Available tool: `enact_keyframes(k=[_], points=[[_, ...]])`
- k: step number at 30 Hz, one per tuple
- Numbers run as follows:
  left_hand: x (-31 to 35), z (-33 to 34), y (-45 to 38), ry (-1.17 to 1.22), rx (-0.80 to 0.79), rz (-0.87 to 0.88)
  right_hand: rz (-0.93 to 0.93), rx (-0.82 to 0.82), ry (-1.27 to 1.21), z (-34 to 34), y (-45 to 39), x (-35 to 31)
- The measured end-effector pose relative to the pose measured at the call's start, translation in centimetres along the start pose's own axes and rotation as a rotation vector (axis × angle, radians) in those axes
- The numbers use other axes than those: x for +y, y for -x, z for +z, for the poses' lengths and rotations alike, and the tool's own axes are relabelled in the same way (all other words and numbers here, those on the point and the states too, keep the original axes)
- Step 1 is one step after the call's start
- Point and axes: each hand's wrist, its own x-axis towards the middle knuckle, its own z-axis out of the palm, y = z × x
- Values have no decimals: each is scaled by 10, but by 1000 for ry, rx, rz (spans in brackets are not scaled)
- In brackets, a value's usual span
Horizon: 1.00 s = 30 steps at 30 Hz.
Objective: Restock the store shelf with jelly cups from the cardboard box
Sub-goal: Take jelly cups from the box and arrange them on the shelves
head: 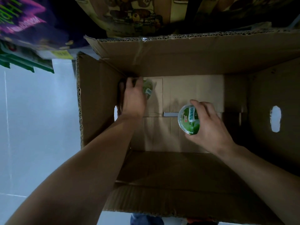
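Inside the open cardboard box (97,98), the left hand (133,98) curls around a jelly cup (148,89) in the far corner while the right hand (209,124) grips another green-lidded cup (188,119).

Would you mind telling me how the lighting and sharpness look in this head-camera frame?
Head view: dim overall, the cardboard box interior shadowed; the jelly cup in the right hand is fairly sharp, while the one under the left hand is blurred; the tiled floor is brighter; wide-angle bending shows at the edges.
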Motion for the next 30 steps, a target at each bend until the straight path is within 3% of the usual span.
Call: enact_keyframes(k=[5, 10, 18, 24, 30], points=[[7, -13, 21, 221, -136, -60, 10, -3, -2, -19, 15, -8], [29, -80, 79, 371, -185, -48, 87, -17, -6, -70, 74, -38], [74, -266, 199, 570, -198, 62, 221, 39, -30, -182, 221, -155], [96, -422, 284, 605, -225, 222, 207, 166, -43, -273, 322, -253], [105, -537, 374, 779, -191, 212, 123, 313, -92, -334, 416, -325]])
